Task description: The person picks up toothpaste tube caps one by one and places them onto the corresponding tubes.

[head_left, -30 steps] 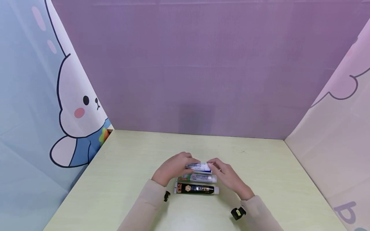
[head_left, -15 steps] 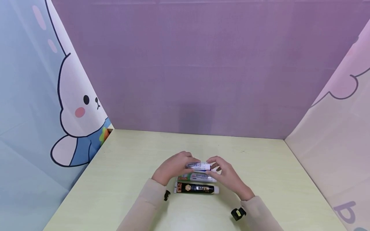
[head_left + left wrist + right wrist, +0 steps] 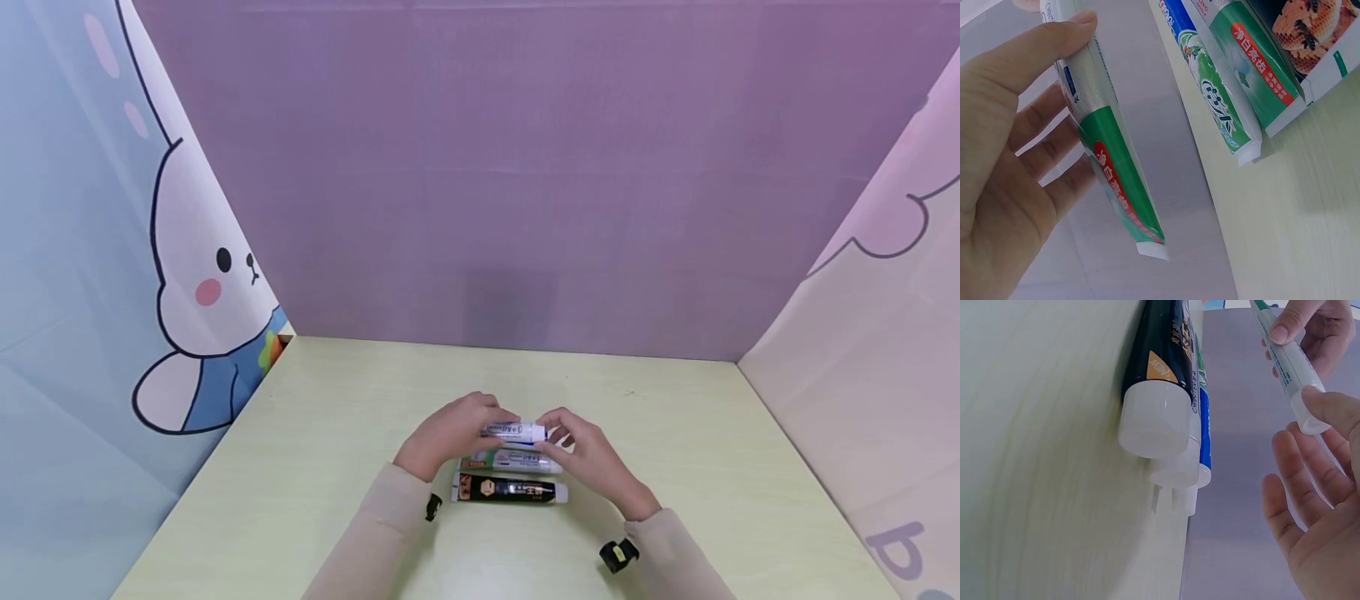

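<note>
My left hand (image 3: 461, 429) grips a white and green toothpaste tube (image 3: 1116, 144), its thumb laid across the upper part in the left wrist view. The crimped tail of this tube points away from the palm and is free. At the other end, the thumb and a finger of my right hand (image 3: 585, 450) pinch the white cap (image 3: 1312, 422), while the other fingers are spread apart. The held tube is raised above the table and overlaps a blue and green toothpaste tube (image 3: 1213, 94) in the head view.
Beside it on the pale table (image 3: 337, 400) lie another white and green tube (image 3: 517, 461) and, nearest the body, a black tube (image 3: 510, 490). Their white caps all face right. A purple cloth wall (image 3: 510, 183) rises at the back, printed cloths at both sides.
The fingers of my right hand have spread from a closer bunch, baring more of the cap. The held tube has shifted up slightly; my left hand stays nearly in place.
</note>
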`<act>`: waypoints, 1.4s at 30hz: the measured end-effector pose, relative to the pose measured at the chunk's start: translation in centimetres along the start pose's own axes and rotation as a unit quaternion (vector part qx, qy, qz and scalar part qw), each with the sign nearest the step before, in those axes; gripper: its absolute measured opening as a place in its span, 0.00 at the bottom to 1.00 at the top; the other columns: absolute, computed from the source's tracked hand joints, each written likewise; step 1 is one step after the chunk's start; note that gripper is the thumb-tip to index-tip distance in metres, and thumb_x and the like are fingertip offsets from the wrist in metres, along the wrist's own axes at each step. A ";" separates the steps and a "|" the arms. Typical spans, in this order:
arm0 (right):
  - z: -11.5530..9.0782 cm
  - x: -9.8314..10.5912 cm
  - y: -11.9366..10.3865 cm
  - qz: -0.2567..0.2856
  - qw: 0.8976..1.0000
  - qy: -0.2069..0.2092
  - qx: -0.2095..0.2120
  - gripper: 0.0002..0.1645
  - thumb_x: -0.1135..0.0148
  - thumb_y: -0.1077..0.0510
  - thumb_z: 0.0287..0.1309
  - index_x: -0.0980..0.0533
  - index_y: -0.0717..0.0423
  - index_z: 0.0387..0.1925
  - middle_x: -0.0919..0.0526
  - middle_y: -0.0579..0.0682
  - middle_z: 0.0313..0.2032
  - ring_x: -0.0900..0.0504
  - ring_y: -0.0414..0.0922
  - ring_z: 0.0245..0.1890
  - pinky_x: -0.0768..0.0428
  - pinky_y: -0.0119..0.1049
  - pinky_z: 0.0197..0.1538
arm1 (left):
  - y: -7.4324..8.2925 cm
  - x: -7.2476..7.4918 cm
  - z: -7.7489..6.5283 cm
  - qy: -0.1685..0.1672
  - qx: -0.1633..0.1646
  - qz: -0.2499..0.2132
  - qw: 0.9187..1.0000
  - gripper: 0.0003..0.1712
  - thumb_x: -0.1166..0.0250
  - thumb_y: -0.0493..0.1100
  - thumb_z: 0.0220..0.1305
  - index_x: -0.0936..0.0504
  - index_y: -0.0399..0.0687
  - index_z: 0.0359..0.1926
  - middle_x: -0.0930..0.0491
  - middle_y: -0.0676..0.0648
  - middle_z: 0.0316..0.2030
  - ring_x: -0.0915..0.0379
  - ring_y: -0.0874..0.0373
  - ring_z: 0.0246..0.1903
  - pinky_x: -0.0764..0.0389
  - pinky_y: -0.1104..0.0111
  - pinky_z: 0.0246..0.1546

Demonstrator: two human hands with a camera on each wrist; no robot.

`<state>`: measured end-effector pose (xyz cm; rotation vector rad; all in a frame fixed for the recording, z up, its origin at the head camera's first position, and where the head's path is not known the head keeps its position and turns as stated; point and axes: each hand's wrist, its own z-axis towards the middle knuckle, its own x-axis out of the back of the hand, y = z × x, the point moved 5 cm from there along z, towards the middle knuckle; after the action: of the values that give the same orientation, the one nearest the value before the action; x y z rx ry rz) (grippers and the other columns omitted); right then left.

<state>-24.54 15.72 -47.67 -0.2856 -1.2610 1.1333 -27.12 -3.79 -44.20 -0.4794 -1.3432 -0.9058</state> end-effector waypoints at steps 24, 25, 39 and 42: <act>0.0 -0.7 0.2 0.060 0.998 -0.003 -0.002 0.17 0.42 0.62 0.71 0.27 0.56 0.59 0.16 0.50 0.46 0.15 0.50 0.45 0.17 0.36 0.47 | -0.1 0.0 0.1 0.008 0.008 -0.011 1.000 0.25 0.27 0.48 0.62 0.17 0.51 0.60 0.17 0.51 0.45 0.26 0.64 0.40 0.23 0.78 0.43; 0.1 -0.7 0.2 0.063 0.998 0.000 -0.001 0.17 0.42 0.63 0.71 0.27 0.56 0.59 0.16 0.50 0.46 0.15 0.51 0.45 0.17 0.36 0.47 | -0.1 -0.1 0.1 0.009 0.009 -0.012 1.000 0.25 0.28 0.49 0.63 0.17 0.51 0.60 0.17 0.51 0.45 0.26 0.64 0.41 0.22 0.77 0.44; 0.0 0.3 0.0 0.045 0.998 0.047 -0.013 0.16 0.42 0.66 0.70 0.26 0.61 0.57 0.16 0.53 0.45 0.16 0.49 0.46 0.17 0.38 0.49 | -2.4 0.4 -1.3 0.016 0.073 -0.036 0.997 0.26 0.25 0.50 0.59 0.16 0.54 0.59 0.18 0.54 0.45 0.27 0.64 0.40 0.20 0.69 0.46; -0.1 0.8 0.0 0.036 0.998 0.058 0.001 0.16 0.42 0.66 0.70 0.26 0.64 0.56 0.16 0.54 0.44 0.16 0.51 0.45 0.17 0.38 0.48 | -3.3 0.6 -1.9 0.015 0.088 -0.050 0.995 0.25 0.24 0.47 0.58 0.16 0.52 0.58 0.18 0.53 0.45 0.27 0.63 0.41 0.20 0.69 0.45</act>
<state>-24.54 16.38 -47.20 -0.3934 -1.1548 1.1634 -28.51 -7.32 -44.66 -0.2628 -1.4145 -0.8628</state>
